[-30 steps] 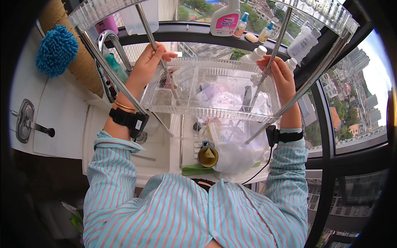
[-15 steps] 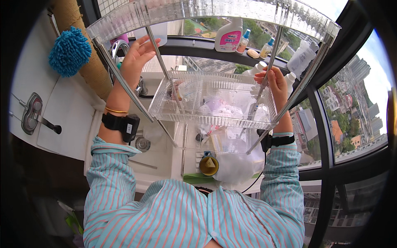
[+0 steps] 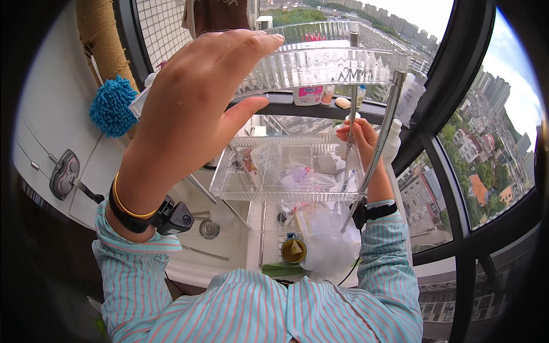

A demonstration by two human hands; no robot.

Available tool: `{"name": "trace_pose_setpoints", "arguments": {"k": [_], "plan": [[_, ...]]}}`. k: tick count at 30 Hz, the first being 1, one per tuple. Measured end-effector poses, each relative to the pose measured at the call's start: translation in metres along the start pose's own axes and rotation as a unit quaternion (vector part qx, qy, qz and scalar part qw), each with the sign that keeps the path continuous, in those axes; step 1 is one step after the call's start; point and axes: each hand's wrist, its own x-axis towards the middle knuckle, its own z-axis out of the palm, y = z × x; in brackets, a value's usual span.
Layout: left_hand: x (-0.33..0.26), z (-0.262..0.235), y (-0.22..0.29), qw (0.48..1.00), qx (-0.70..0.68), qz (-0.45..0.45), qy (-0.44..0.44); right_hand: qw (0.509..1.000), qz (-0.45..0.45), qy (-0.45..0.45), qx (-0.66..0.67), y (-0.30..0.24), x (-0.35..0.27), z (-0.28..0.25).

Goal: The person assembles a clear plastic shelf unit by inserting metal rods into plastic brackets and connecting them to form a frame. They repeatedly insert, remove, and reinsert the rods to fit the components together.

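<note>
A two-tier rack [image 3: 374, 148] with metal posts is held up in front of me, over the counter. Its upper clear plastic tray [image 3: 320, 70] is tilted, and its lower clear tray [image 3: 286, 195] hangs beneath. My right hand [image 3: 364, 136] is closed around a post on the right side, between the two tiers. Raised at the upper left, my left hand [image 3: 200, 94] has its fingers stretched out and the thumb apart. It covers the left part of the upper tray; whether it touches the tray I cannot tell.
A white sink [image 3: 229, 220] lies at left, with a drain strainer [image 3: 209, 228]. Plastic bags [image 3: 326, 243] and a yellow mug [image 3: 294, 250] are on the counter below. Bottles [image 3: 309, 96] line the window sill. A blue fluffy duster [image 3: 112, 107] hangs at left.
My left hand has come up and nearer, from beside a left post to over the upper tray. The upper tray has lowered in view and tilted. My right hand stays on its post.
</note>
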Motion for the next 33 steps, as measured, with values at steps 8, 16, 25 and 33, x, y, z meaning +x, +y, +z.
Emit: {"name": "trace_pose_setpoints", "arguments": {"k": [8,16,25,33], "plan": [[0.004,0.029,-0.002,0.999,-0.002,-0.014,0.052,0.991,-0.106,-0.005,-0.087,-0.075,-0.09,0.01],[0.014,0.037,-0.006,0.998,-0.007,-0.024,0.058,0.985,-0.104,0.085,-0.107,-0.067,-0.123,0.049],[0.027,0.005,-0.015,0.995,-0.002,-0.068,0.077,0.954,-0.163,0.164,-0.192,-0.03,-0.121,0.051],[0.007,-0.014,-0.017,0.992,-0.043,-0.098,0.069,0.999,-0.032,-0.009,-0.023,0.004,-0.173,0.058]]}}
